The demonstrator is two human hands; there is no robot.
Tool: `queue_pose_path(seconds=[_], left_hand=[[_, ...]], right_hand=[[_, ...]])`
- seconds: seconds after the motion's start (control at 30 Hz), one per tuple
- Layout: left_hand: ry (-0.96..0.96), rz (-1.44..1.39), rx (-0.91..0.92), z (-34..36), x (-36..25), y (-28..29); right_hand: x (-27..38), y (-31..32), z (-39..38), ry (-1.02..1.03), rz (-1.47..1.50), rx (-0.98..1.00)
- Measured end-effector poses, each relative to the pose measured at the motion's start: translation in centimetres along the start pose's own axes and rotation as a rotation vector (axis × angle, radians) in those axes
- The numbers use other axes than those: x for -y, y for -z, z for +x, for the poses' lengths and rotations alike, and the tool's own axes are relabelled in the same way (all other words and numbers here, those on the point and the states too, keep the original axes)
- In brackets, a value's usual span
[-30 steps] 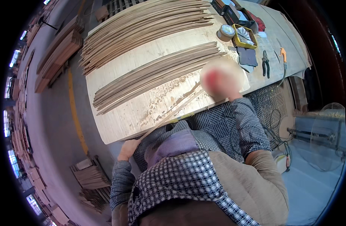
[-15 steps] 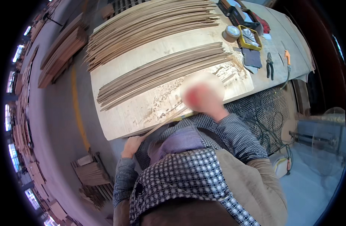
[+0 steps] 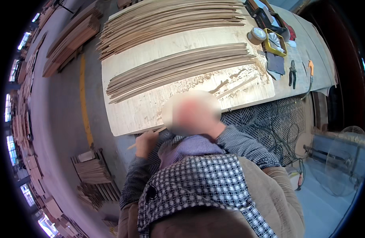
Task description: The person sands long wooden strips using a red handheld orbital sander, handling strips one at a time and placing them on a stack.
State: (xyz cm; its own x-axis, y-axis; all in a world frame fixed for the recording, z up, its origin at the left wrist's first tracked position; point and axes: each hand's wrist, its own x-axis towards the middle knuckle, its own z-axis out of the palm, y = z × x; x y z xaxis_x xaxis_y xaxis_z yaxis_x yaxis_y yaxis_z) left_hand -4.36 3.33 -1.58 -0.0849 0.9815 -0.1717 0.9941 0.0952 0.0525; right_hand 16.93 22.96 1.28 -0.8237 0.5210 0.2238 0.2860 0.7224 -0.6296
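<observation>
My left hand (image 3: pixel 146 142) is closed around a thin wooden strip (image 3: pixel 160 129) by the table's near left edge. One end pokes out to the left of the fist, while the other runs up toward my right hand (image 3: pixel 203 119). A pale, reddish blurred patch covers the right hand's fingers, so their grip and what they hold are hidden. That hand is over the near edge of the light plywood tabletop (image 3: pixel 123 123). Beyond both hands lies a bundle of thin brown wooden strips (image 3: pixel 178 71). A loose strip (image 3: pixel 238 87) and scattered sawdust are to the right.
A larger stack of strips (image 3: pixel 170 22) covers the far tabletop. At right are a round tub (image 3: pixel 256 35), a yellow tray (image 3: pixel 276 53), black-handled pliers (image 3: pixel 292 74) and an orange-handled tool (image 3: pixel 310 68). A fan (image 3: pixel 343 152) stands lower right; cables lie on a patterned mat (image 3: pixel 265 127).
My right hand has moved left and nearer my body, closer to my left hand. The strip now sticks out left of my left fist. The view has shifted slightly.
</observation>
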Motion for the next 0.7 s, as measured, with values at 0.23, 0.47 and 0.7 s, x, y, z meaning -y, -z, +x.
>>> queue_pose_path(seconds=[0.23, 0.47, 0.7], left_hand=[[0.337, -0.171, 0.227, -1.4, 1.0, 0.3], [0.33, -0.169, 0.257, -1.3, 1.7, -0.2], [0.238, -0.125, 0.232, -0.8, 2.1, -0.8]], right_hand=[[-0.5, -0.2, -1.0, -0.063, 0.063, 0.055], [-13.1, 9.3, -5.5, -0.264, -0.556, -0.144], [-15.0, 10.8, -5.4, -0.458, -0.389, -0.114]])
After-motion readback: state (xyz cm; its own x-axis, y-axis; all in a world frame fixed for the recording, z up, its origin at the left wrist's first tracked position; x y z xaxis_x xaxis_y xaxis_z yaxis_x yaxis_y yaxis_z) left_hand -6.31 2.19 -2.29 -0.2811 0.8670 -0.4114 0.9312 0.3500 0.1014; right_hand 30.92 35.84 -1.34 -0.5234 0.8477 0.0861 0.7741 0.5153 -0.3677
